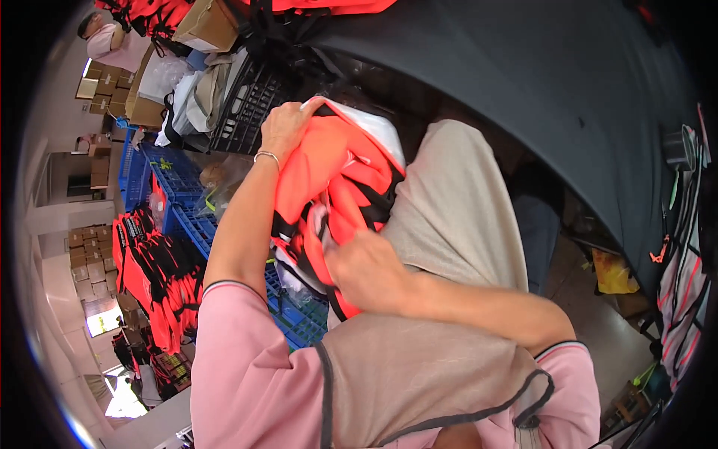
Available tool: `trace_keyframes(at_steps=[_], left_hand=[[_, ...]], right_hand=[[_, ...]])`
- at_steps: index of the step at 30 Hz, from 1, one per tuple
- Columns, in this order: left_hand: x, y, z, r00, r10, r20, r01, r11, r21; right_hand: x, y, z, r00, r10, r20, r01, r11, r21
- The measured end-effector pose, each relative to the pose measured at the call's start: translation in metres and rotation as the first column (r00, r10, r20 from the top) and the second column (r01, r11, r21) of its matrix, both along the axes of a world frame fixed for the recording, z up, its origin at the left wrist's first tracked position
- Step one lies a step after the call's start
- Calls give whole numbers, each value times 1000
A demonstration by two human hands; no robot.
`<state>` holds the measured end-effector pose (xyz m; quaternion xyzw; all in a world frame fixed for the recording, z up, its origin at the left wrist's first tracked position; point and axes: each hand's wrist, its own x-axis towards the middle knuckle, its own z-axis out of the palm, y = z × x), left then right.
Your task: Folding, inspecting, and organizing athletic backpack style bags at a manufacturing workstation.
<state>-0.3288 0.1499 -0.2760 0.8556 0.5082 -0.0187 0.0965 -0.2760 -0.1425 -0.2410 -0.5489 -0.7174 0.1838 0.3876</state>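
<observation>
A bright orange-red and black sewn fabric piece (318,161) with a white underside hangs bunched beside my bent knee. I cannot make out its exact kind. My left hand (286,127) pinches its upper edge, holding that corner raised so the white side turns outward. Lower down, my right hand (366,273) is closed on the orange folds close to my lap, slightly smeared by motion. The fingertips of the right hand are partly hidden in the cloth. My knee (464,194) in beige cloth stands just right of the piece.
Blue plastic crates (179,183) stand to the left, near a black crate (250,105). Orange-and-black pieces (161,277) are stacked beyond them. A cardboard box (208,26) sits at the upper left. A dark cloth-covered surface (523,67) spans the upper right.
</observation>
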Motion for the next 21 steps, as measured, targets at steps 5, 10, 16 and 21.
trace_keyframes(at_steps=[5,10,16,21], left_hand=[[-91,87,-11,953,-128,-274,176,972,156],[-178,95,9,902,-222,-370,368,844,391],[-235,0,-167,961,276,-25,-277,957,-91],[-233,-63,-103,501,779,378,-365,586,-723]], right_hand=[[60,-53,66,984,173,-41,-166,978,125],[124,-97,112,966,250,61,-255,960,115],[142,-134,107,940,255,228,-272,961,46],[170,-122,89,974,-209,-85,200,974,-103]])
